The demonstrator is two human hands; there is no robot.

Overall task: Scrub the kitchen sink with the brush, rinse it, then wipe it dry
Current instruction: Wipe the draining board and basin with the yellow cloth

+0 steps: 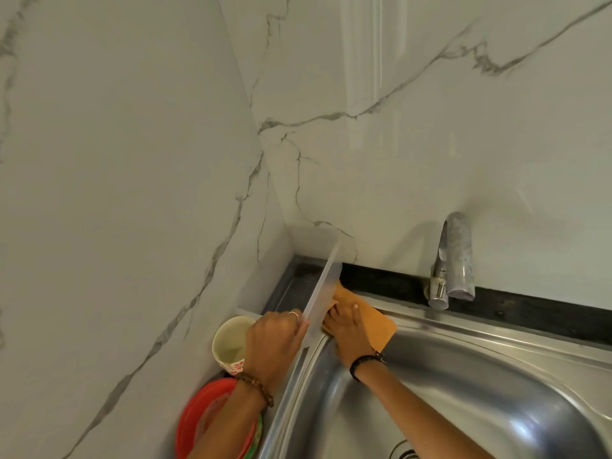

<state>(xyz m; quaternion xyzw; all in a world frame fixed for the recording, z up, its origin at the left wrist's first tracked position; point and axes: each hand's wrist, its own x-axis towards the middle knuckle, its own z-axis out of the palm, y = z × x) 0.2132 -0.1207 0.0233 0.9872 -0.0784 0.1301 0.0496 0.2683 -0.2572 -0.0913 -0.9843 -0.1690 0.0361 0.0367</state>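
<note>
Sink point(496, 329) rim corner, right hand point(349, 329) pressing cloth point(377, 326)

Figure: Stainless steel sink unit point(463, 329) in a marble-walled corner, and what rests on it.

You look down on a steel sink whose flat rim runs along a dark counter strip point(390, 283) at the foot of the back wall. An orange cloth point(377, 326) lies flat on the rim at the far left corner of the basin, touching the strip's edge. A chrome tap point(452, 260) rises from the back rim, well to the right of the cloth. On the surface left of the basin you see a pale cup point(228, 346) with a red floral base, upright, and nearer you a stack of red plates point(198, 419), just beside the cup.
</note>
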